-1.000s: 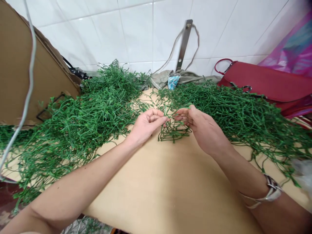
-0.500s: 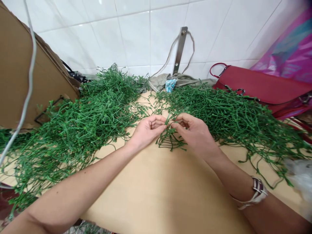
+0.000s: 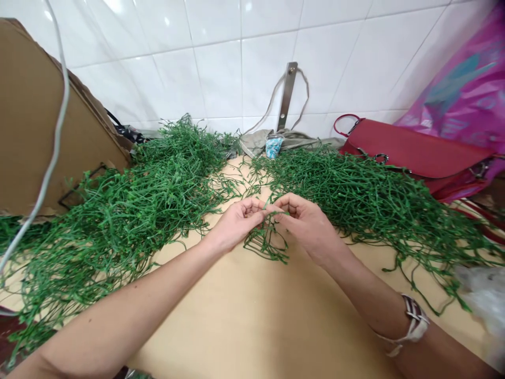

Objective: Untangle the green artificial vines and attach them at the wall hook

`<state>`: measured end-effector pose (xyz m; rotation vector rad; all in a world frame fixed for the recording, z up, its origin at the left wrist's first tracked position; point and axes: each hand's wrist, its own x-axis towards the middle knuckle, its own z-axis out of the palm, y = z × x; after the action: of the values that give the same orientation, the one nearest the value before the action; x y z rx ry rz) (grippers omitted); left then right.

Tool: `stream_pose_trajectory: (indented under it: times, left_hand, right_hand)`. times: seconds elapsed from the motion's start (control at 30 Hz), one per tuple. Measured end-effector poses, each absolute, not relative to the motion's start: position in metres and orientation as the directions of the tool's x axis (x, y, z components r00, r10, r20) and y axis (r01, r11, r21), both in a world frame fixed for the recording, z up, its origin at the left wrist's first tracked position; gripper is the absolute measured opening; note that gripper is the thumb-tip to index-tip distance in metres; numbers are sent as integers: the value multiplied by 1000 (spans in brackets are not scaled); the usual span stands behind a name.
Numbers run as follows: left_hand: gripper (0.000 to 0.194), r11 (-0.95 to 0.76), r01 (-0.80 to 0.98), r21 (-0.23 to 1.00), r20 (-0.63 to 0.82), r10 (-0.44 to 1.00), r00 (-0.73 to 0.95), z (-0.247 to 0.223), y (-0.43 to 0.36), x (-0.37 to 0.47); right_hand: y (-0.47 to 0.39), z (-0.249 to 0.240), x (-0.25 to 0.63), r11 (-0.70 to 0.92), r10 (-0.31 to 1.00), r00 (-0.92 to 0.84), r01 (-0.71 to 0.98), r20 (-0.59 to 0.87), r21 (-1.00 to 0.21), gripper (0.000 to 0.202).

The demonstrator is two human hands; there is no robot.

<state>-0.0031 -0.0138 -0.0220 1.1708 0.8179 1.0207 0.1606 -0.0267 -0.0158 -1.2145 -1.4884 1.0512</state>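
My left hand (image 3: pixel 241 220) and my right hand (image 3: pixel 305 223) meet over the middle of the table, thumbs and forefingers pinched together. Between them they grip a small sprig of green artificial-looking stems (image 3: pixel 269 242), whose thin, wavy ends hang down below the fingertips. Exactly where the stems pass between the fingers is hidden. A large tangled heap of the same green stems (image 3: pixel 150 200) spreads left of my hands. Another heap (image 3: pixel 374 200) lies to the right, near my right hand and wrist.
A cardboard box (image 3: pixel 43 126) with a white cable (image 3: pixel 53 158) in front stands at left. By the tiled wall are a blue-and-white cup (image 3: pixel 273 147), a metal bracket (image 3: pixel 287 97) and a red bag (image 3: pixel 422 150). Clear plastic (image 3: pixel 481 289) lies at the right edge of the table (image 3: pixel 236 316).
My fingertips have come closer together, and the hanging stems have shifted slightly left. The whole view has moved so that things appear a little lower.
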Motion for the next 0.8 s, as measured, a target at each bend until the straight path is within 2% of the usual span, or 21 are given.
stream_pose_trajectory:
  times: [0.13, 0.3, 0.4, 0.47, 0.53, 0.63, 0.73, 0.8]
  left_hand:
    - [29, 124, -259, 958, -35, 946, 322, -23, -14, -2]
    - [40, 282, -387, 878, -132, 919, 371, -19, -15, 0]
    - [44, 291, -436, 852, -171, 940, 294, -19, -14, 2]
    - [45, 269, -463, 845, -177, 956, 232, -20, -14, 4]
    - [45, 249, -477, 843, -169, 964, 204, -21, -15, 6]
    - [43, 226, -462, 858, -154, 970, 189, -25, -18, 10]
    - [41, 206, -439, 875, -144, 975, 170, -30, -20, 13]
    - [41, 200, -447, 872, -142, 977, 161, -32, -20, 14]
  right_hand:
    - [-28, -18, 156, 146, 989, -42, 253, 140, -956, 25]
    - [-29, -20, 147, 171, 974, -155, 38, 163, -985, 23]
    - [-34, -24, 143, 323, 944, -143, 201, 299, -925, 12]
    - [-38, -28, 142, 520, 853, -188, 387, 487, -762, 13]
    - [-41, -30, 143, 697, 694, -318, 522, 646, -491, 21]
    - [-41, -30, 146, 795, 505, -505, 588, 700, -149, 29]
    - [-41, -28, 150, 811, 414, -588, 585, 695, 13, 31]
    - [-40, -28, 151, 819, 414, -579, 573, 703, -11, 30]
